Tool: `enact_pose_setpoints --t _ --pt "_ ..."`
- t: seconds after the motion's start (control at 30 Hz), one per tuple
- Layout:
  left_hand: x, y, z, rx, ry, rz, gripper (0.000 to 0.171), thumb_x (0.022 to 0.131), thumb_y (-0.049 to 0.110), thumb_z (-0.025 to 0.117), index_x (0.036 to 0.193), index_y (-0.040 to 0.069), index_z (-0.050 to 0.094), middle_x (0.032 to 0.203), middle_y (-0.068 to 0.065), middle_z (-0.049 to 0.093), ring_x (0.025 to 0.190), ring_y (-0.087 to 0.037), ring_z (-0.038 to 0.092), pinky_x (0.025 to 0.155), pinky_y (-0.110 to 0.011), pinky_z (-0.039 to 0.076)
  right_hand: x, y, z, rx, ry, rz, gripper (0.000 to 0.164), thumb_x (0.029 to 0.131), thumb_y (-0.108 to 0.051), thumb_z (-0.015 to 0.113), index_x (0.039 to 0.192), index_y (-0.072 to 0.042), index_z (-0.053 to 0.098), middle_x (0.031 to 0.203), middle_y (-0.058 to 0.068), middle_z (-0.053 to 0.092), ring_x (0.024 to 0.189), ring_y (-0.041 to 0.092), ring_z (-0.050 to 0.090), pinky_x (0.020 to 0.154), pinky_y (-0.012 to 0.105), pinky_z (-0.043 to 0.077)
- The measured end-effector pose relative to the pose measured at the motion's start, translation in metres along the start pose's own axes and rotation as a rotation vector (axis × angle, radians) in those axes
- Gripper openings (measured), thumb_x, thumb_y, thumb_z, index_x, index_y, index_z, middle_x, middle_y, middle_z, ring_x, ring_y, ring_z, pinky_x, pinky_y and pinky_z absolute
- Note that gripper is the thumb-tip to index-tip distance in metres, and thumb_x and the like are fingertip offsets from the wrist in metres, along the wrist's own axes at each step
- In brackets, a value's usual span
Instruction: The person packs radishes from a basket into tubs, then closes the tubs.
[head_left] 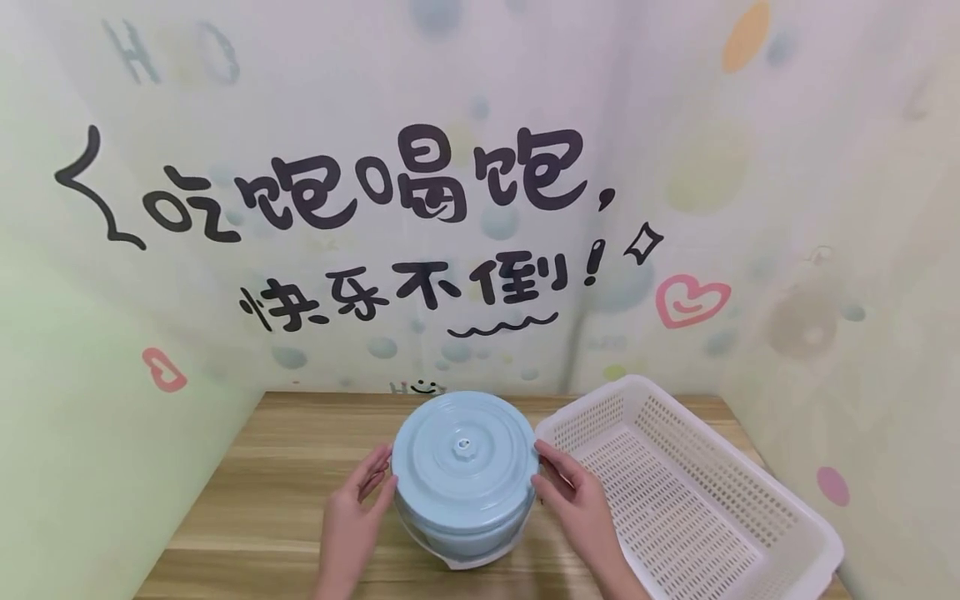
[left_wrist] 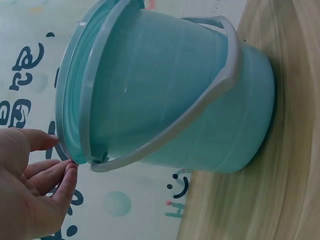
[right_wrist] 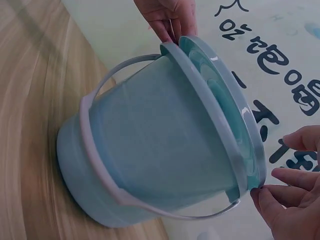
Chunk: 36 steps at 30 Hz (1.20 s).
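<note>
A light blue bucket (head_left: 468,546) stands upright on the table with its handle hanging down at the front. Its round blue lid (head_left: 465,467) lies over the top, and the right wrist view shows a narrow gap between lid and bucket rim (right_wrist: 210,110). My left hand (head_left: 354,521) holds the lid's left edge, fingertips (left_wrist: 70,167) at the underside and thumb (left_wrist: 42,140) near the top edge. On the opposite side, my right hand (head_left: 581,508) holds the lid's right edge with curled fingers (right_wrist: 270,202). The bucket's inside is hidden.
A white perforated plastic basket (head_left: 813,542) sits at the right on the wood-grain table (head_left: 247,517), close to my right hand. Behind the table rises a wall (head_left: 337,358) printed with black characters and bubbles; side walls stand left and right.
</note>
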<state>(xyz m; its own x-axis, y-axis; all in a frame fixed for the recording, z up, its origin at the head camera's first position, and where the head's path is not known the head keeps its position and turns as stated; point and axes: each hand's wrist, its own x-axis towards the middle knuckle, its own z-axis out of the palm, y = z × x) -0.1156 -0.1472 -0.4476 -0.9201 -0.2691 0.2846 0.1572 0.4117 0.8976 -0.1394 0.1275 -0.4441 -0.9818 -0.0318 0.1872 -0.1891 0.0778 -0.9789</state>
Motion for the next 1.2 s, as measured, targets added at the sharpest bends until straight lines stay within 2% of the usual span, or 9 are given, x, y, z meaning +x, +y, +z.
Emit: enact_pose_setpoints --t 0.17,0.3,0.67,0.87,0.97,1.2 --pt "-0.002 -0.007 0.005 -0.008 -0.006 0.004 0.047 0.090 0.001 0.068 0.136 -0.002 0.057 0.132 -0.017 0.065 0.120 -0.032 0.064 0.097 -0.012 0.050 -0.004 0.007 -0.002 -0.012 0.009 0.047 0.045 0.091 -0.004 0.068 0.134 0.005 0.058 0.141 0.022 0.058 0.131 0.016 0.054 0.101 0.012 0.047" --pt "-0.003 -0.009 0.007 0.014 0.001 0.018 0.047 0.089 -0.001 0.069 0.134 -0.004 0.058 0.131 -0.017 0.066 0.118 -0.034 0.065 0.096 -0.011 0.051 -0.005 0.009 -0.003 -0.017 0.010 0.041 0.045 0.091 -0.004 0.067 0.134 0.006 0.057 0.141 0.023 0.058 0.131 0.021 0.054 0.101 0.013 0.048" --pt "-0.004 -0.012 0.009 0.038 0.008 0.043 0.047 0.086 -0.004 0.070 0.132 -0.006 0.059 0.127 -0.017 0.069 0.116 -0.033 0.066 0.094 -0.009 0.051 -0.007 0.010 -0.010 -0.021 -0.011 0.044 0.045 0.092 -0.007 0.067 0.134 0.005 0.058 0.139 0.023 0.059 0.125 0.014 0.059 0.099 0.014 0.050" --pt "-0.006 -0.014 0.009 0.051 -0.007 0.073 0.046 0.088 -0.002 0.070 0.133 -0.006 0.059 0.127 -0.017 0.069 0.115 -0.033 0.067 0.096 -0.022 0.055 -0.006 0.011 -0.014 -0.039 -0.031 0.056 0.045 0.092 -0.007 0.067 0.135 0.002 0.058 0.139 0.020 0.060 0.127 0.018 0.059 0.099 0.014 0.051" --pt "-0.004 -0.014 0.007 0.058 -0.025 0.070 0.046 0.089 0.001 0.069 0.134 -0.005 0.058 0.128 -0.015 0.069 0.115 -0.032 0.067 0.097 -0.027 0.055 -0.006 0.012 -0.016 -0.044 -0.038 0.059 0.044 0.092 -0.008 0.068 0.134 0.001 0.059 0.138 0.019 0.061 0.126 0.015 0.060 0.099 0.014 0.051" --pt "0.004 -0.013 0.001 0.086 -0.059 0.042 0.045 0.092 0.004 0.067 0.134 -0.006 0.057 0.123 -0.013 0.072 0.112 -0.031 0.069 0.096 -0.027 0.057 -0.002 0.011 -0.018 -0.061 -0.038 0.049 0.042 0.092 -0.008 0.068 0.132 0.002 0.060 0.136 0.020 0.063 0.120 0.004 0.061 0.101 0.021 0.052"
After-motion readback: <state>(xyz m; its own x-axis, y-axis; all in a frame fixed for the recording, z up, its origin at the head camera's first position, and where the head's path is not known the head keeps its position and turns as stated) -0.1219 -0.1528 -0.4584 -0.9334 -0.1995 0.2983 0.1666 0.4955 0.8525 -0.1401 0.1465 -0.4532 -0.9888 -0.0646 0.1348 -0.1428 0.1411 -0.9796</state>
